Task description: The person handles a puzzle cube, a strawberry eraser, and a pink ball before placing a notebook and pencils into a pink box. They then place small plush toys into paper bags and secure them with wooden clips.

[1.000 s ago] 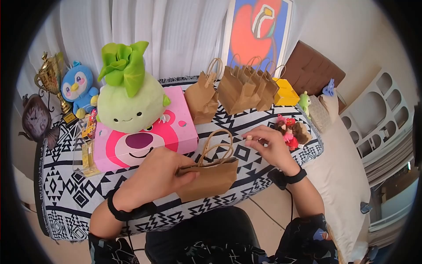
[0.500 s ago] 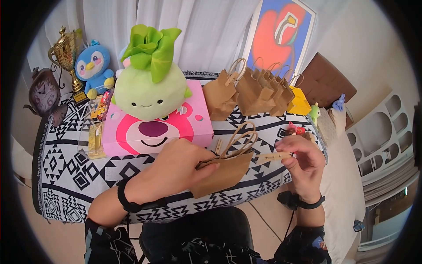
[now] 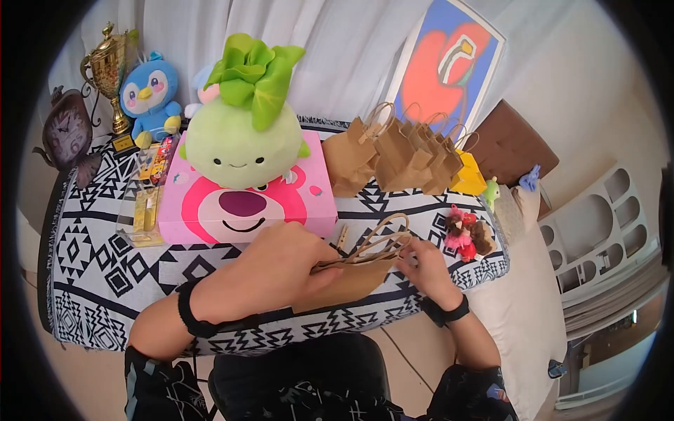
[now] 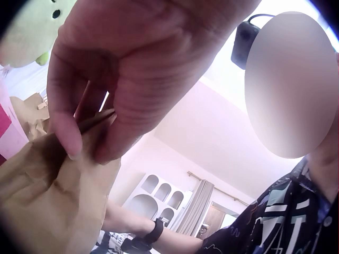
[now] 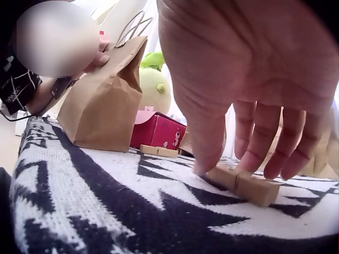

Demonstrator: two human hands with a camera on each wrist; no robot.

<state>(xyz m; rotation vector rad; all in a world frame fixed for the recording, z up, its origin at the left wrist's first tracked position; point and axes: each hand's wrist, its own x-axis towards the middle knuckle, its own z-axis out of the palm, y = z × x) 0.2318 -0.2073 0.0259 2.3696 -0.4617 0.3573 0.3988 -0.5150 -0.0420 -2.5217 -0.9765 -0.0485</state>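
My left hand (image 3: 277, 270) pinches the top edge of a brown paper bag (image 3: 351, 284) with twisted handles, standing near the front of the cloth. In the left wrist view, thumb and fingers press on the bag's rim. To the right of the bag, my right hand (image 3: 425, 270) is low, its fingers pointing down. The right wrist view shows it pinching a wooden clothespin (image 5: 257, 190) close over the cloth, with thumb and fingers on either side. Another clothespin (image 3: 342, 237) lies on the cloth behind the bag.
A pink bear box (image 3: 246, 210) with a green plush (image 3: 242, 144) on it is at the left. More paper bags (image 3: 404, 151) line the back, beside a yellow box (image 3: 469, 174). Small plush charms (image 3: 467, 235) lie at the right, on the patterned cloth (image 3: 196, 263).
The right hand raised the clothespin beside the bag, then lowered it to the cloth there. The left hand stays on the bag's rim. The head view has shifted.
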